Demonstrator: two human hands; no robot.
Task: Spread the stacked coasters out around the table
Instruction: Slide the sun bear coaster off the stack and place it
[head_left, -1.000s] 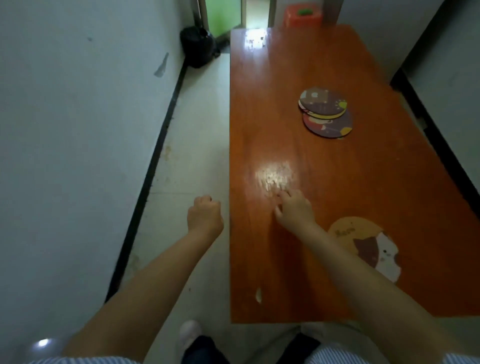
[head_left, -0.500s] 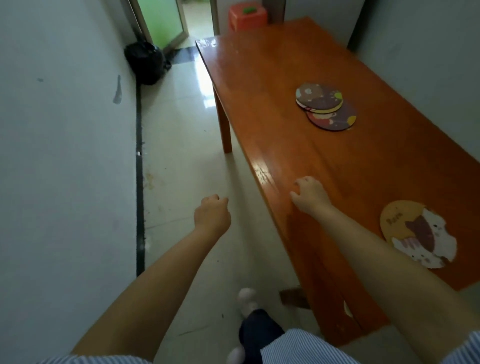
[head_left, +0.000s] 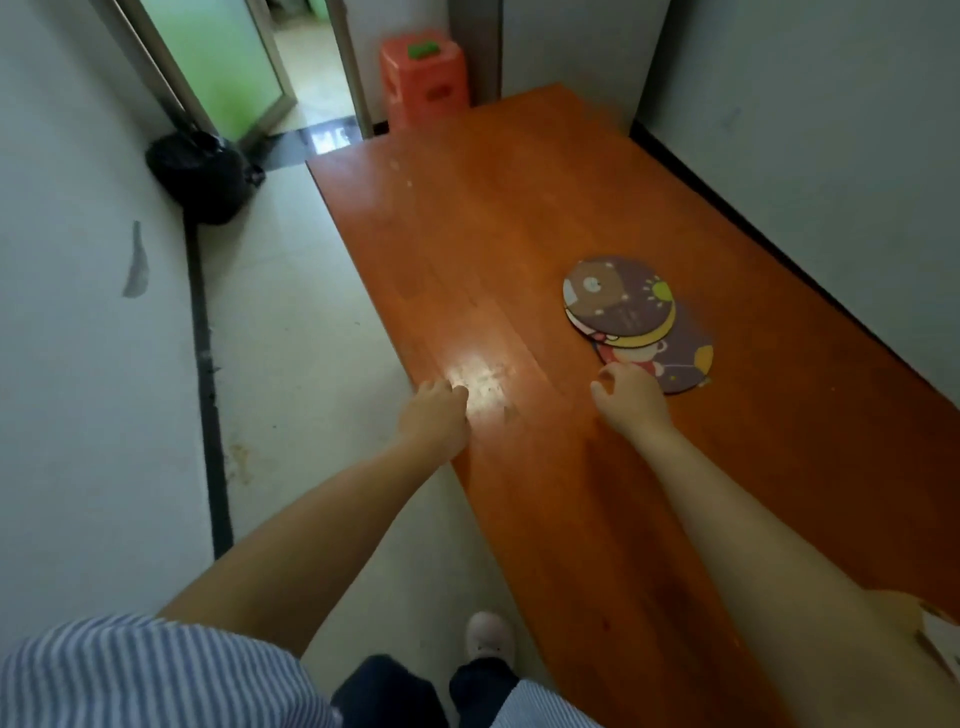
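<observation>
A small stack of round coasters (head_left: 618, 301) lies on the orange wooden table (head_left: 519, 218); the top one is purple with a bear picture, and a lower one (head_left: 680, 358) sticks out toward me. My right hand (head_left: 631, 397) hovers at the near edge of that lower coaster, fingers curled and slightly apart, holding nothing. Near the table's left edge my left hand (head_left: 436, 418) forms a loose fist over a shiny patch, with nothing in it. One more coaster (head_left: 935, 631) with a light picture peeks out at the bottom right, mostly hidden behind my right forearm.
A narrow tiled floor strip (head_left: 291, 338) runs between the table and the left wall. A black bag (head_left: 200, 174) sits in the far left corner by a doorway. An orange plastic stool (head_left: 423, 83) stands beyond the table's far end. A wall borders the table's right side.
I have walked forward along the table's left side. Both hands have advanced; my right hand went from the table's near edge up to the coaster stack, and the cat coaster fell behind.
</observation>
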